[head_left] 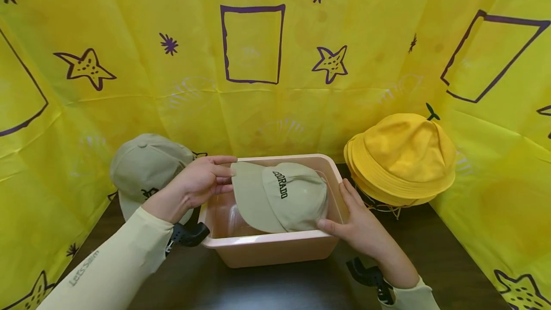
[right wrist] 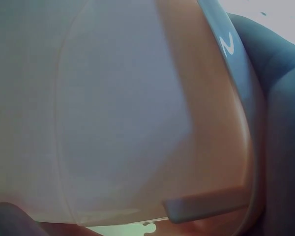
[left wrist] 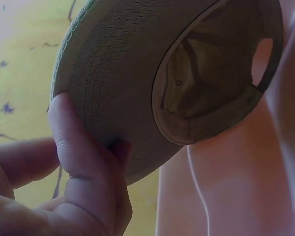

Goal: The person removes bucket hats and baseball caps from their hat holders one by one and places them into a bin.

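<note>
A beige baseball cap (head_left: 297,195) with dark "COLORADO" lettering lies inside a pink plastic bin (head_left: 275,252), brim to the left. My left hand (head_left: 204,181) pinches the brim's edge. The left wrist view shows its fingers (left wrist: 71,132) against the stitched underside, with the cap's hollow inside facing that camera. At the bin's front right corner, my right hand (head_left: 363,228) holds the rim, fingers along the outside and thumb on the front edge beside the crown. A pale surface and the bin's rim (right wrist: 241,93) fill the right wrist view; the fingers are partly out of sight there.
Left of the bin are beige caps (head_left: 148,166), partly behind my left forearm. To the right, stacked yellow bucket hats (head_left: 400,157) with a green sprout on top stand close to the bin. A yellow patterned cloth (head_left: 258,123) encloses the dark table (head_left: 275,291) at back and sides.
</note>
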`<state>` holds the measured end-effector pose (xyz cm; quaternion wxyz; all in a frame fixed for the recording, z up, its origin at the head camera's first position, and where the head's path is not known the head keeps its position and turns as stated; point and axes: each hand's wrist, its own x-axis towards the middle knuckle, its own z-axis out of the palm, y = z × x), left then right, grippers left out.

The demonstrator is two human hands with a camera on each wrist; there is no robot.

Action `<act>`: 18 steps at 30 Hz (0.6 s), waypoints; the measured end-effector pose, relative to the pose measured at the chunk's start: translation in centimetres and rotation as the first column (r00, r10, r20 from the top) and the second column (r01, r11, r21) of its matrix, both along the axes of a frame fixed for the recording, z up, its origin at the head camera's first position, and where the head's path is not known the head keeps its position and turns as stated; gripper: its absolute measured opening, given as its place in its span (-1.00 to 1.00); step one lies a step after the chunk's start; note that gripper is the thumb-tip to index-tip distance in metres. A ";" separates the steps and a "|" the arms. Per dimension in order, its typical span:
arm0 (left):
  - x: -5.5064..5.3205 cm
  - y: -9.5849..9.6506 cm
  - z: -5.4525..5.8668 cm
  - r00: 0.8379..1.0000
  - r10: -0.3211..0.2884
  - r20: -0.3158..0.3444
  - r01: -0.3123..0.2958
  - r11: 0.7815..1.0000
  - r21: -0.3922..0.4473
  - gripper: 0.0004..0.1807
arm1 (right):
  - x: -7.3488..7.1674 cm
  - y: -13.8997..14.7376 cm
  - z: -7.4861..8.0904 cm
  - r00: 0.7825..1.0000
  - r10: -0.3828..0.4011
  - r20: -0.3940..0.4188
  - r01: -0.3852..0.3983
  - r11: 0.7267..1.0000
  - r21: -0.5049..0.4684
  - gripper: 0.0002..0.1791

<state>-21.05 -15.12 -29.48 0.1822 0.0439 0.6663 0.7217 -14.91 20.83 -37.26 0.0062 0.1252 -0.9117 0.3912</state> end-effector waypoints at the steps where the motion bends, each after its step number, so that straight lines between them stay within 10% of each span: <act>1: -0.1 0.3 0.0 1.000 -0.004 0.005 0.004 1.000 -0.003 -0.36 | 0.0 0.0 0.0 1.000 0.001 0.002 -0.001 1.000 -0.002 0.26; 18: -1.8 3.0 -1.6 0.995 0.015 0.102 0.003 0.984 -0.179 -0.41 | -0.1 0.0 -0.2 1.000 -0.010 -0.019 0.011 0.999 0.038 0.25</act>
